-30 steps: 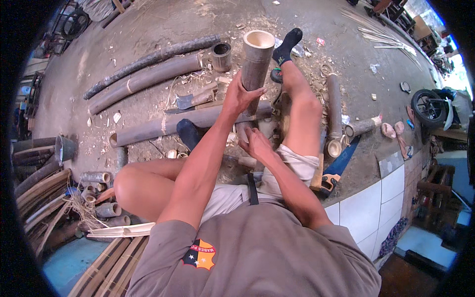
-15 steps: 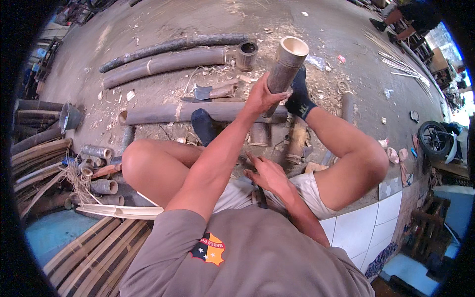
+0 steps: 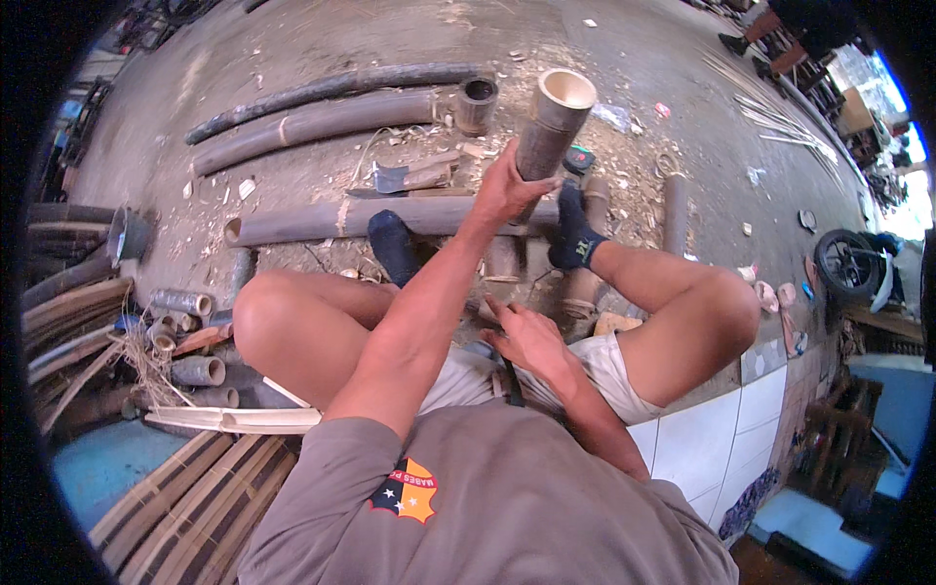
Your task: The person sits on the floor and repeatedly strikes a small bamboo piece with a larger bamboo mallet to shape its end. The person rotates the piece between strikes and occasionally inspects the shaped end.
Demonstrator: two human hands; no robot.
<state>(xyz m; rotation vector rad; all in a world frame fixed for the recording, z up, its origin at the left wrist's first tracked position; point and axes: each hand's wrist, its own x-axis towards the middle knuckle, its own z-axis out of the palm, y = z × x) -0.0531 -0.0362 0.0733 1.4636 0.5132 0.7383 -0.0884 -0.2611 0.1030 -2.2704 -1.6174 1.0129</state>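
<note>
Head view. Short cut bamboo pieces (image 3: pixel 182 300): well left of both hands. Bamboo pole (image 3: pixel 302 220), long: on the floor, mostly left of the left hand. Blade (image 3: pixel 390 178), broad, grey: left of the left hand. Left hand (image 3: pixel 509 189): thumb and fingers wrapped round bamboo tube (image 3: pixel 552 134), tilted, pale open end beyond the grip. Right hand (image 3: pixel 531 336): nearer the lap, fingers partly spread; cannot tell whether holding anything. Bamboo section (image 3: pixel 675 214), slender: right of both hands.

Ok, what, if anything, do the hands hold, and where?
Left hand: brown cylindrical bamboo tube, gripped by its side below the pale open end. Right hand: cannot tell.
</note>
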